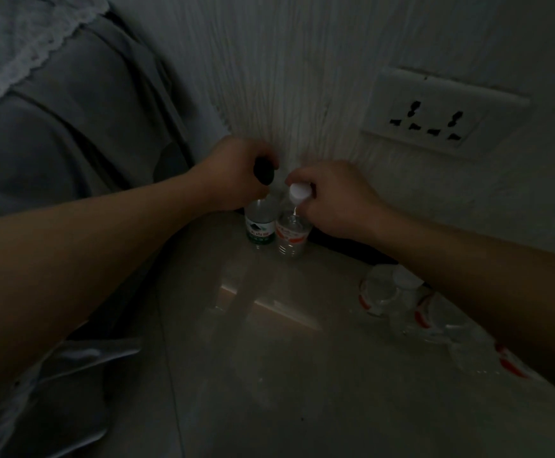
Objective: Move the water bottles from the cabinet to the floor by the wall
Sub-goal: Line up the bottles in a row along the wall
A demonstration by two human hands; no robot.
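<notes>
just below right hand [339, 203], red-labelled bottle [292, 233]

One green-label bottle [260, 226]; red-label bottles [291, 233], about four, blurred; one wall socket [434, 117].

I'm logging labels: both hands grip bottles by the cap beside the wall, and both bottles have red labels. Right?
Not both. The head view shows the left hand gripping a green-labelled bottle; only the right hand has a red-labelled bottle. The rest holds.
</notes>
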